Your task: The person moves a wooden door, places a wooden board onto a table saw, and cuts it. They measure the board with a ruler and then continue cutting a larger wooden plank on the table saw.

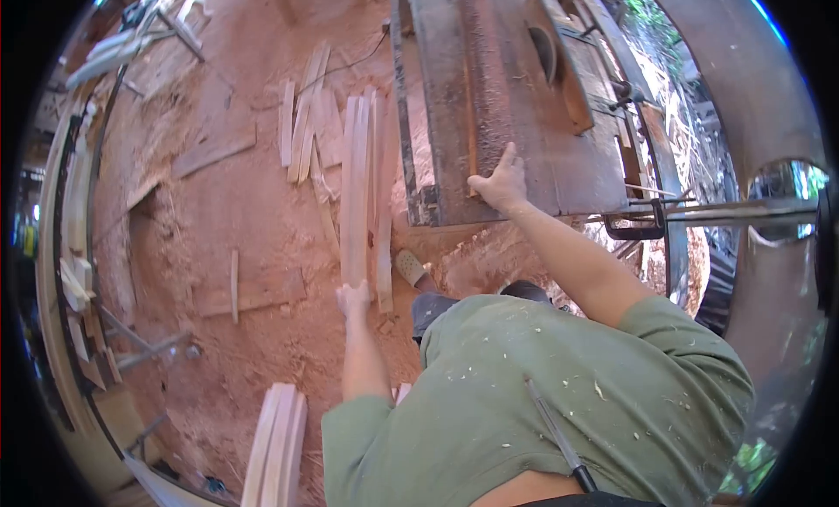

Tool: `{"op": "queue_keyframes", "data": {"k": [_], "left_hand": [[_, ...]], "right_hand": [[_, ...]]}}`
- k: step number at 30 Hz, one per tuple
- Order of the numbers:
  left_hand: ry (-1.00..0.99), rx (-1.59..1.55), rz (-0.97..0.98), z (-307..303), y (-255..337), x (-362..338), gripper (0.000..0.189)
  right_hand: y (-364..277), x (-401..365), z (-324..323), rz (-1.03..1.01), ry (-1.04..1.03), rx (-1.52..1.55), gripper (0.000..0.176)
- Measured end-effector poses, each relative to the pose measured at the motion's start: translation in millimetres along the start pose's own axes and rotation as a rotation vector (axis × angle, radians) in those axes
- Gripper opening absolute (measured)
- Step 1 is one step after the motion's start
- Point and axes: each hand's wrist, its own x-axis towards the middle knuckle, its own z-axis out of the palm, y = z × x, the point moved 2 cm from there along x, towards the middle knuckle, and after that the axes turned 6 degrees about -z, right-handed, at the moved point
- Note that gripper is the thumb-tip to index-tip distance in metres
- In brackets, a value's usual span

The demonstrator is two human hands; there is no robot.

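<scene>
My left hand (354, 299) is closed around the near end of a long pale wooden plank (356, 192), low beside the machine. Other pale strips (382, 201) lie right alongside that plank. My right hand (502, 182) rests on the near edge of a dusty saw table (437, 114). Its fingers are spread, one pointing forward, and the thumb touches the near end of a narrow wooden strip (472, 122) lying along the tabletop. Further right on the table, a round saw blade (543, 55) shows beside an upright wooden board (559, 70).
Loose boards (308, 114) lie on the reddish, sawdust-covered ground. A stack of planks (275, 446) is at the lower left. A rack holding timber (74, 245) runs down the left side. A clamp (636, 227) grips the table's near right corner. My sandalled foot (409, 267) stands beside the table.
</scene>
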Motion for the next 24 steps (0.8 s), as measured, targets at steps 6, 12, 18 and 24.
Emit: {"op": "queue_keyframes", "data": {"k": [6,12,18,24], "left_hand": [[-0.126,-0.040,0.084,48.4,-14.8,-30.1,0.054],[-0.349,-0.011,0.126,42.9,-14.6,-107.0,0.044],[-0.244,-0.194,-0.040,1.7,-2.2,-162.2,0.057],[-0.196,-0.156,0.021,23.6,-30.7,-204.5,0.057]], "right_hand": [[37.3,-37.8,-20.5,-0.036,-0.026,0.088,0.113],[134.5,-160.3,-46.5,-0.303,0.093,0.210,0.108],[326.2,-219.9,42.9,0.558,-0.743,1.335,0.067],[273.0,-245.2,-10.6,0.386,-0.503,1.493,0.037]]}}
